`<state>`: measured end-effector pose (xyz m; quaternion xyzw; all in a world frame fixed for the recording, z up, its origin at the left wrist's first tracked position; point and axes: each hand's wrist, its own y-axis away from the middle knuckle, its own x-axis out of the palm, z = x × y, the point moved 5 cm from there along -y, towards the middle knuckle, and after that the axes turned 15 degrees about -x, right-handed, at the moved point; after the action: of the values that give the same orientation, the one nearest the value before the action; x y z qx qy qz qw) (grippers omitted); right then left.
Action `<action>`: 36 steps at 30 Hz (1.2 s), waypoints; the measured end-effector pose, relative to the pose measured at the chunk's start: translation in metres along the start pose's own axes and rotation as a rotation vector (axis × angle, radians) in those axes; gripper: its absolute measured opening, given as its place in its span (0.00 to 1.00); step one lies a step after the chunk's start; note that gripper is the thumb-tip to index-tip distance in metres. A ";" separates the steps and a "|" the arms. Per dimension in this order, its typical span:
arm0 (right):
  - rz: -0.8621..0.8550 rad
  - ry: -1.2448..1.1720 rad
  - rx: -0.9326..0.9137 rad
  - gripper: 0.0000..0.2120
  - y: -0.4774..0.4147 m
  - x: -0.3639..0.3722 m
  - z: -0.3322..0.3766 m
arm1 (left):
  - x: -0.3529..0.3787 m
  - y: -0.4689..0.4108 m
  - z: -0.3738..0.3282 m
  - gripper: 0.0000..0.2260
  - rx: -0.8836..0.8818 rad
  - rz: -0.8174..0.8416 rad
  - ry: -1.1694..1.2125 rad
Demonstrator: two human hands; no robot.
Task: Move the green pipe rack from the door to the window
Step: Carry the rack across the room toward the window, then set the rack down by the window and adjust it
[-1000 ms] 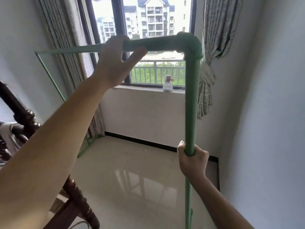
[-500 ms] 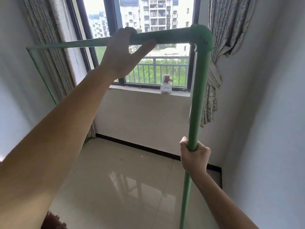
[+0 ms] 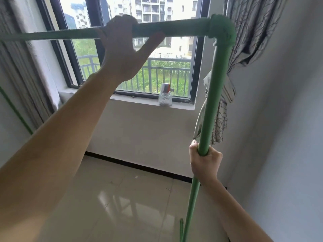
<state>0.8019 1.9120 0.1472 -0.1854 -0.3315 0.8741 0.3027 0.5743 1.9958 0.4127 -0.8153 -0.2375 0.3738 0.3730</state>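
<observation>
The green pipe rack [image 3: 212, 95] fills the head view, a frame of green pipes with an elbow joint at the upper right. My left hand [image 3: 123, 49] is wrapped over its horizontal top bar, thumb stretched out under the bar. My right hand [image 3: 204, 162] grips the near upright post about halfway down. The rack's far left post shows as a thin green line at the left edge. The dark-framed window [image 3: 196, 67] is straight ahead, close behind the top bar. The rack's feet are out of view.
A small clear jar with a grey and orange lid [image 3: 165, 97] stands on the white window sill [image 3: 181, 106]. Patterned curtains hang at the right [image 3: 251, 32] and left [image 3: 19, 70] of the window. A grey wall [image 3: 288, 137] runs close along the right. Glossy floor tiles [image 3: 125, 203] lie below.
The window and sill have grown larger and nearer as I carried the rack forward. The dark wooden furniture at the lower left has dropped out of view. Both hands keep their grips.
</observation>
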 end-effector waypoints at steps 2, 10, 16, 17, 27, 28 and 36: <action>-0.005 0.008 -0.024 0.25 -0.021 0.005 -0.013 | 0.019 -0.015 -0.003 0.28 -0.004 -0.009 0.026; -0.001 -0.015 -0.062 0.23 -0.091 0.018 -0.100 | 0.119 -0.045 -0.011 0.32 0.020 -0.037 -0.015; 0.058 -0.016 -0.095 0.24 -0.151 0.037 -0.164 | 0.188 -0.070 -0.009 0.29 -0.019 -0.013 -0.063; 0.075 -0.042 -0.041 0.24 -0.179 0.040 -0.197 | 0.223 -0.084 -0.016 0.29 -0.012 -0.005 -0.087; 0.101 0.038 -0.104 0.26 -0.260 0.067 -0.291 | 0.328 -0.127 -0.015 0.26 -0.023 -0.015 -0.132; 0.098 0.042 -0.111 0.26 -0.265 0.070 -0.294 | 0.333 -0.133 -0.012 0.26 -0.035 -0.009 -0.125; 0.069 0.166 -0.098 0.24 -0.284 0.118 -0.306 | 0.353 -0.163 0.031 0.29 -0.037 -0.024 -0.123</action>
<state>0.9896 2.3011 0.1117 -0.2832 -0.3410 0.8484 0.2896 0.7468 2.3430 0.3748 -0.7946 -0.2766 0.4142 0.3472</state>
